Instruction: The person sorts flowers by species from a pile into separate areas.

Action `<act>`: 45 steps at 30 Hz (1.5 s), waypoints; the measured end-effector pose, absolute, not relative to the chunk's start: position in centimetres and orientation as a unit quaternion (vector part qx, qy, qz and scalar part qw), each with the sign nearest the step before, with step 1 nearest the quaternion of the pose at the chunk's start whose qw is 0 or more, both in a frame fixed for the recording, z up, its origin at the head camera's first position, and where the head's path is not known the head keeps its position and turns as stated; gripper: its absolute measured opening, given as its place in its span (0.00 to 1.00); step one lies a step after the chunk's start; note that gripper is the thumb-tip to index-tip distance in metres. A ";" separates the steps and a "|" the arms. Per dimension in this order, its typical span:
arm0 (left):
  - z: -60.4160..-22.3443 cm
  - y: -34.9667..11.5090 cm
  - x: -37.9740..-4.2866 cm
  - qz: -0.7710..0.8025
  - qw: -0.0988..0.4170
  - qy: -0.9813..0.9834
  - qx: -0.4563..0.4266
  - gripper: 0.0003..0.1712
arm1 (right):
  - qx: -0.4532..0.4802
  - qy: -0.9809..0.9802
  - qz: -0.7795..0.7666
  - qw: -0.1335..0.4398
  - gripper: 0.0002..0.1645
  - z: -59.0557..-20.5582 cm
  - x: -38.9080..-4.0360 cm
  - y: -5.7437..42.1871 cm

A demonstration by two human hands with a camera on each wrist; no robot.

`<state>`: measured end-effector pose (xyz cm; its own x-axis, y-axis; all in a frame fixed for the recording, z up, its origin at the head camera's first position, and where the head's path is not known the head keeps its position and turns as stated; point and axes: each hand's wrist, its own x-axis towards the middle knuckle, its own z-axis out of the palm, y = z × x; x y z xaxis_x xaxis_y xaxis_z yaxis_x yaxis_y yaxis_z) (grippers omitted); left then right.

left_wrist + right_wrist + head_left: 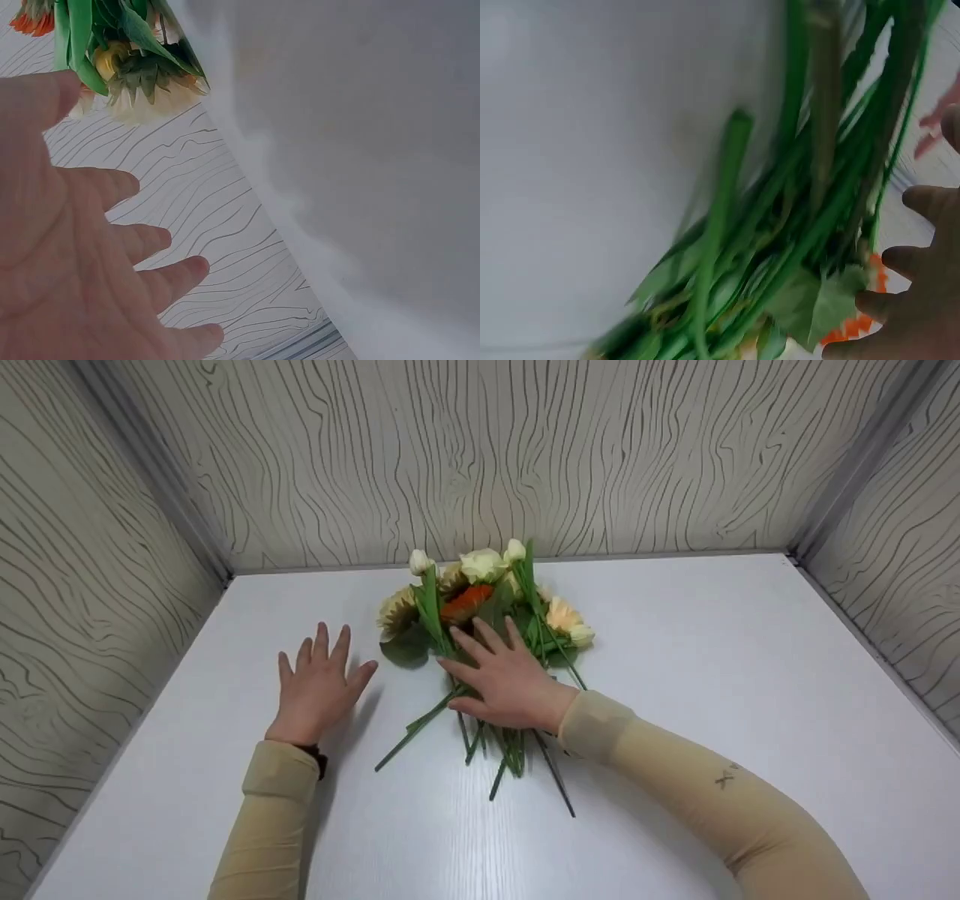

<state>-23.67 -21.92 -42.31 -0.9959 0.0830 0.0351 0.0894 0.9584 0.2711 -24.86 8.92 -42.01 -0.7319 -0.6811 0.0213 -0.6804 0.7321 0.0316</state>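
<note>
A loose bunch of flowers lies on the white table, heads toward the back wall and green stems (517, 750) toward the front. Among the heads are an orange flower (466, 604), a white tulip (420, 562), a cream-white bloom (482, 565) and a peach flower (562, 615). My right hand (510, 682) is spread over the upper stems, its fingers straight and pointing at the blooms; whether it touches them I cannot tell. Left of the bunch, my left hand (315, 694) has its fingers fanned out, apart from the flowers and holding nothing. In the right wrist view, stems (817, 195) pass beside the right hand (922, 285).
The white table (712, 660) extends on both sides of the bunch. Wood-grain patterned panels (487, 457) stand at the back, left and right, joined by grey corner strips (161, 472). A dark band (321, 761) circles the left wrist.
</note>
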 end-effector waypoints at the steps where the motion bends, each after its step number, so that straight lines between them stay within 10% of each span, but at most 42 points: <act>1: -42.3 -21.9 -23.7 -0.138 0.012 -0.989 -0.045 0.48 | 0.367 -0.930 -0.016 0.009 0.44 -42.3 -25.0 8.4; 17: -41.6 -22.5 -23.3 -0.127 0.035 -0.990 -0.060 0.47 | 0.241 -0.963 0.049 -0.111 0.45 -43.0 -27.7 13.7; 34: -41.2 -21.3 -22.5 -0.137 0.035 -0.986 -0.093 0.47 | 0.142 -0.985 0.039 -0.086 0.44 -42.6 -27.1 34.3; 45: -40.7 -18.5 -21.6 -0.117 0.039 -0.983 -0.134 0.46 | 0.144 -0.985 0.053 -0.079 0.44 -42.4 -27.1 36.5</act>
